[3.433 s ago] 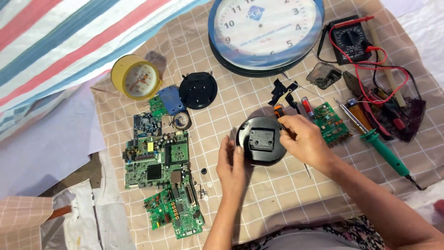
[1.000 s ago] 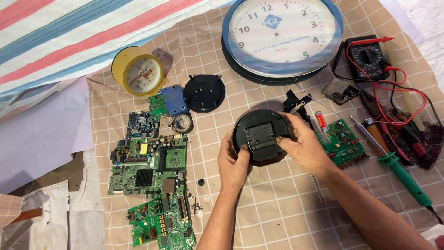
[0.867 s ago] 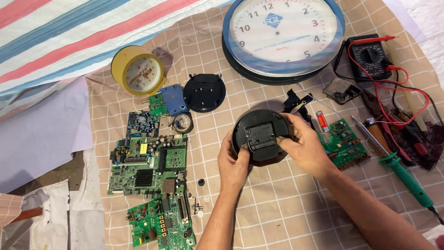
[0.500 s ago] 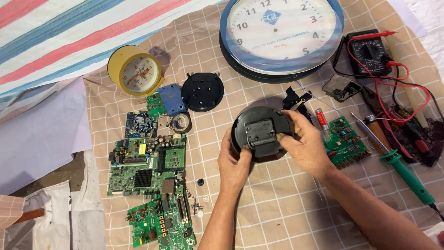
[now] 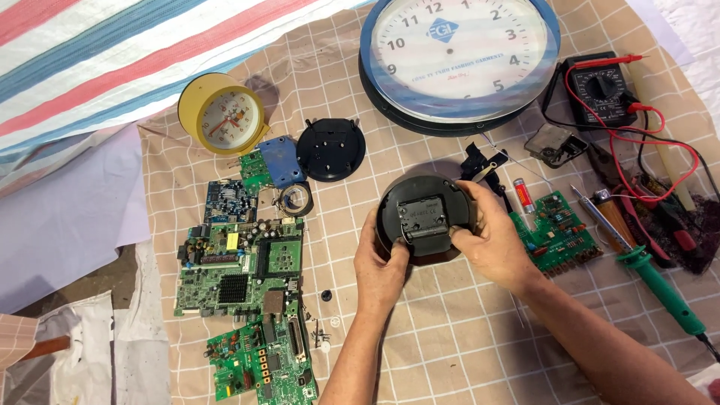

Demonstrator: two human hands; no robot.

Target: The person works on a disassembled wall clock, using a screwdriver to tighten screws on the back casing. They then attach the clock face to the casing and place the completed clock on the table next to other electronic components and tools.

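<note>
**Two hands are holding a round black clock back**

A person is sitting over a checked tan cloth (image 5: 450, 352) with lots of small parts lying on it. Both hands are wrapping around a round black clock case (image 5: 426, 219), near the middle of the cloth. The case is facing up with its back side showing, and a grey square box is sitting in its middle.

The left hand (image 5: 381, 264) is cupping the lower left edge of the case, with the thumb lying on the black rim. The right hand (image 5: 491, 240) is closing on the right side, and its thumb is pressing by the grey box. Both grips are closed on the case, one from each side.

Just above the hands, a big wall clock with a blue rim (image 5: 459, 56) is lying face up. To the left, a small yellow clock (image 5: 220, 115) is resting on its side, and a round black cover (image 5: 331, 150) is lying near it. Further left, green circuit boards (image 5: 240, 262) are lying in a row, one below the other.

On the right, a small green board (image 5: 559, 232) is sitting just beside the right hand. A soldering iron with a green handle (image 5: 660, 289) is lying past it. A black meter with red wires (image 5: 600, 90) is sitting in the top right corner.
</note>
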